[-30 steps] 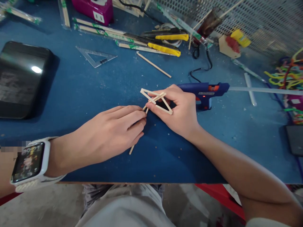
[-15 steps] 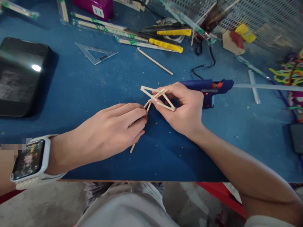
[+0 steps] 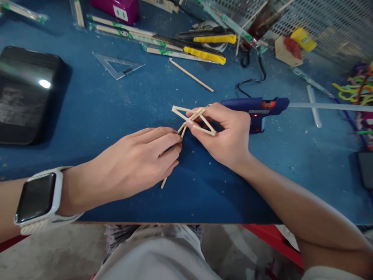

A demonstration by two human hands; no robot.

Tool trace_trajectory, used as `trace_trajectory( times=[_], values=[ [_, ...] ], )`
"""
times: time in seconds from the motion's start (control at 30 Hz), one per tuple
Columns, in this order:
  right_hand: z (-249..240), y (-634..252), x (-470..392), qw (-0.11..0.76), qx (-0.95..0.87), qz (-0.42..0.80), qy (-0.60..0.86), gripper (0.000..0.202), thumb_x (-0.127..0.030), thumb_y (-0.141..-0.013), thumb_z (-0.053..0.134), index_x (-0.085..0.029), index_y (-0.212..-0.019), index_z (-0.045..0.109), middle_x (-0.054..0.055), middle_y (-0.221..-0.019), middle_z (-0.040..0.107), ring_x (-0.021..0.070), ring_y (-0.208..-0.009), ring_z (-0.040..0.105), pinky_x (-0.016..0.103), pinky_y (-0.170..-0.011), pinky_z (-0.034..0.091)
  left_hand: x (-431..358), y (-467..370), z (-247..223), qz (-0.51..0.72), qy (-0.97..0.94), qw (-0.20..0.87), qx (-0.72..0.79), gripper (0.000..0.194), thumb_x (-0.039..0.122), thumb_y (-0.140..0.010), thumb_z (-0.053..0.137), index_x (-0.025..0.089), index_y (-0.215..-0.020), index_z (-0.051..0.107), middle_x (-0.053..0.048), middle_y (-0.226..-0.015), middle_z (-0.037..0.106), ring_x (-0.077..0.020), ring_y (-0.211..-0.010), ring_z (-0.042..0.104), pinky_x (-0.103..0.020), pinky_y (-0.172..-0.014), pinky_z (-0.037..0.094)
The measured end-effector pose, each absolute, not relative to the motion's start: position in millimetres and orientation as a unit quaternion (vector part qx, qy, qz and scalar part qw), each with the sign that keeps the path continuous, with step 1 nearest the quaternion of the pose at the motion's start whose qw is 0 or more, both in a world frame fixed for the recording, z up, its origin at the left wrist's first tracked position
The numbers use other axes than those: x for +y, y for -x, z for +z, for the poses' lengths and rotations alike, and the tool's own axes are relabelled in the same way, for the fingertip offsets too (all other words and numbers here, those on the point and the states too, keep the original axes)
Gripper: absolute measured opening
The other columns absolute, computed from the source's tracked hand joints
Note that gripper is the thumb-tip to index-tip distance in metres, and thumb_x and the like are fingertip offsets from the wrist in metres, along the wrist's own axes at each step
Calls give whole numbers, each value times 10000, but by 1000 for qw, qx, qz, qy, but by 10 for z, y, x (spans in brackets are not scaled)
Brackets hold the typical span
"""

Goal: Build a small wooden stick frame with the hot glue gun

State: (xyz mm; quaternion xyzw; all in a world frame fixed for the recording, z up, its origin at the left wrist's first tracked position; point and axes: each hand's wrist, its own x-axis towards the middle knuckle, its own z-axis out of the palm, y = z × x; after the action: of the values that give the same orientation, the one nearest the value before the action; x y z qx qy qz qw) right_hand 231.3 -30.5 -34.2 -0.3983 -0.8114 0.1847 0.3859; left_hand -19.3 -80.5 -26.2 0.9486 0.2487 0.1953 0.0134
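Observation:
Between the thumb and fingers of my right hand (image 3: 227, 134) is pinched a small frame of thin wooden sticks (image 3: 207, 123), joined in angled, triangle-like shapes. My left hand (image 3: 145, 155), with a watch on its wrist, is closed on pale wooden sticks (image 3: 182, 130) that meet the frame near my right fingertips. A stick end shows below the left fingers; the rest is hidden under them. Whether these sticks are fixed to the frame, I cannot tell. Just behind my right hand lies a blue hot glue gun (image 3: 258, 111) with its small light lit and a glue stick in its back.
Across the back lie yellow-handled cutters (image 3: 205, 55), wrapped chopsticks (image 3: 122, 33) and a loose stick (image 3: 190, 74). A clear set square (image 3: 118, 67) lies left of centre, beside a black case (image 3: 27, 95). Another glue stick (image 3: 314, 107) sits at right. The table's front edge runs before my body.
Both hands and the wooden frame stay almost still. The watch face has gone from lit to dark.

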Motion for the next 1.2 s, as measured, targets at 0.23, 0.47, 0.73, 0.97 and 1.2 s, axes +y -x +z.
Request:
trace_trajectory(
  times=[0.23,0.47,0.73,0.97,1.2],
  values=[
    [-339,-2293,-358,435,-772,191,422,118,-279,-1024,807,-277,-1126,867,40,-1068,886,234,-882,812,403,-814,682,-719,191,-180,311,-866,187,345,153,204,-1126,601,210,-1076,746,-52,-1166,824,-220,-1032,809,-358,-923,706],
    [-328,-2247,-392,526,-778,86,332,92,-290,-1025,859,-325,-1109,872,27,-1014,889,243,-870,825,428,-838,694,-488,161,-183,390,-689,489,365,174,364,-1094,768,207,-1165,792,-37,-1037,848,-173,-893,818,-240,-769,691],
    [-71,-2288,-471,565,-802,12,191,250,-289,-1057,820,-366,-1293,853,14,-1086,891,256,-931,843,435,-816,701,-644,-36,46,433,-651,547,298,187,376,-1045,897,202,-1049,830,-22,-966,864,-141,-797,817,-194,-701,667],
    [4,-2354,-689,624,-735,117,237,338,-260,-937,966,-255,-1256,855,61,-1091,866,207,-904,803,340,-729,709,-740,-228,226,520,-683,455,236,168,342,-1039,905,190,-1067,838,-30,-927,833,-104,-750,755,-167,-652,623],
    [-54,-2326,-888,612,-703,281,231,160,-257,-955,965,-227,-1077,867,24,-910,870,146,-747,802,256,-673,676,-883,-189,100,511,-738,371,238,94,295,-1072,865,230,-1118,815,-29,-972,832,-115,-846,774,-213,-721,651]
  ],
)
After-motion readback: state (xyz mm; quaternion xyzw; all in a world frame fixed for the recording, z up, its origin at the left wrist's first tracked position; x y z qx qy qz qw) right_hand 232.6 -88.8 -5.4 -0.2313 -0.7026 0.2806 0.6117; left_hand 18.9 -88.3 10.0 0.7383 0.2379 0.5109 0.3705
